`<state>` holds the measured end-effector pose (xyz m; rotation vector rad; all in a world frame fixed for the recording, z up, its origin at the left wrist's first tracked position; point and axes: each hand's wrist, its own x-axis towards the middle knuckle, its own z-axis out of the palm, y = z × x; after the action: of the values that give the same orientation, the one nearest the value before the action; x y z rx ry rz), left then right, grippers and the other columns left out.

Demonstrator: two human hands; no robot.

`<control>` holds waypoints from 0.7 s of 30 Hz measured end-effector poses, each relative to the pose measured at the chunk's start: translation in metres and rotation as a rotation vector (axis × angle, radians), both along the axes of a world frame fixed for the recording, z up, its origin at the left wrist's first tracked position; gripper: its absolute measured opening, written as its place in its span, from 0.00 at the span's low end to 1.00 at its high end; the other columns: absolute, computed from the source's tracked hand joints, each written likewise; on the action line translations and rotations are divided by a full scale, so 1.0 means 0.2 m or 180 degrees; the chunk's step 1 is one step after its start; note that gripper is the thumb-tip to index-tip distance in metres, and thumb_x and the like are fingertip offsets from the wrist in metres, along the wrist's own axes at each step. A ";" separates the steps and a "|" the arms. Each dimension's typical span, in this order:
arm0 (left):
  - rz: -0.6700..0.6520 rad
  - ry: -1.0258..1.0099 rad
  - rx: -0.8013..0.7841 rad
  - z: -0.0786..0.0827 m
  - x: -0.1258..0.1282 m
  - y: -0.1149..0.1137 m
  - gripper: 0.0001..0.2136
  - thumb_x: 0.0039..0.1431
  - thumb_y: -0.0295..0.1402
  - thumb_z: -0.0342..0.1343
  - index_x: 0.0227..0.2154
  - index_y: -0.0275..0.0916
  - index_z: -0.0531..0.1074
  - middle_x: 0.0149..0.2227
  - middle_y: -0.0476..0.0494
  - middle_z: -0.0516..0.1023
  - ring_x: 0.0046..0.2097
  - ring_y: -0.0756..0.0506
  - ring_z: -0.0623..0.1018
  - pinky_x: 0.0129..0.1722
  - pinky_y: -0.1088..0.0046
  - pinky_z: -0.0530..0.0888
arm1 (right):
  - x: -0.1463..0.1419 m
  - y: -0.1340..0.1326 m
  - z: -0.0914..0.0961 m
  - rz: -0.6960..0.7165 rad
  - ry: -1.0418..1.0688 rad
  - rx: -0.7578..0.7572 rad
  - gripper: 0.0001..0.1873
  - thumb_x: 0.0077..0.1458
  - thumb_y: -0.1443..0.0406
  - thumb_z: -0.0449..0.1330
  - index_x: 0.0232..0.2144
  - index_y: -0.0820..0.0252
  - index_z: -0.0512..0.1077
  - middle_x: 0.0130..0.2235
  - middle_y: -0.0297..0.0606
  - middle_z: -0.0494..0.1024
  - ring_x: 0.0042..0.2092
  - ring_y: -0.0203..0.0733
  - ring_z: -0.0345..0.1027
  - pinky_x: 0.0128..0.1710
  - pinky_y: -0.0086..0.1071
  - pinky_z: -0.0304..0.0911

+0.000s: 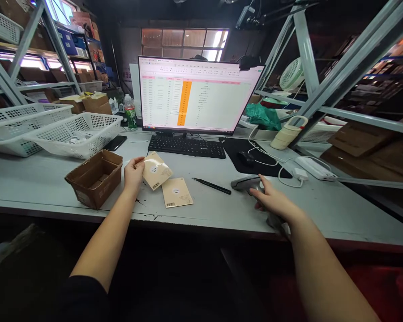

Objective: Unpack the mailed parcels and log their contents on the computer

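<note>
My left hand (133,173) pinches the left edge of a cream square packet (156,171) with a round white label and a barcode, holding it tilted above the desk. A second packet of the same look (177,193) lies flat on the desk, partly under the held one in view. My right hand (267,197) is wrapped round a grey handheld barcode scanner (246,183), its head pointing left. Some of the scanner's handle is hidden by my fingers. Between the packets and the scanner lies a black pen (212,185).
An open brown cardboard box (97,190) stands left of my left hand. Behind it are white perforated baskets (83,150) and a phone (115,143). A monitor (218,98), keyboard (188,146), mouse (246,157) and power strip (315,168) stand further back.
</note>
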<state>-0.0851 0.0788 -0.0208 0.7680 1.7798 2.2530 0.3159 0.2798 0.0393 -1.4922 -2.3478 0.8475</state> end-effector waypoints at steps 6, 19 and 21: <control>-0.0175 -0.0138 -0.0137 0.03 0.04 -0.02 0.22 0.47 0.42 0.63 0.45 0.37 0.76 0.30 0.48 0.73 0.28 0.47 0.73 0.27 0.73 0.70 | -0.01 0.09 -0.07 -0.0096 -0.0334 0.0531 0.48 0.60 0.50 0.54 0.72 0.72 0.45 0.57 0.62 0.73 0.50 0.59 0.75 0.49 0.48 0.70; -0.0155 -0.0204 0.0364 0.10 0.22 -0.05 0.25 0.49 0.47 0.66 0.46 0.37 0.76 0.31 0.48 0.73 0.30 0.49 0.74 0.27 0.76 0.71 | -0.44 -0.50 -0.17 0.1454 0.1781 -0.0047 0.43 0.59 0.50 0.60 0.70 0.55 0.52 0.58 0.52 0.74 0.54 0.51 0.72 0.54 0.50 0.68; -0.0323 -0.0250 0.0543 0.10 0.36 -0.08 0.26 0.50 0.46 0.67 0.51 0.40 0.74 0.36 0.46 0.74 0.34 0.48 0.76 0.29 0.76 0.74 | -0.58 -0.56 -0.19 0.1858 0.2147 -0.0879 0.44 0.56 0.49 0.65 0.68 0.56 0.56 0.57 0.52 0.75 0.54 0.51 0.72 0.53 0.49 0.69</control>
<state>-0.0140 0.0626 -0.0005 0.7694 1.4945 2.3548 0.1996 0.1672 0.0013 -0.4185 -2.1709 1.5627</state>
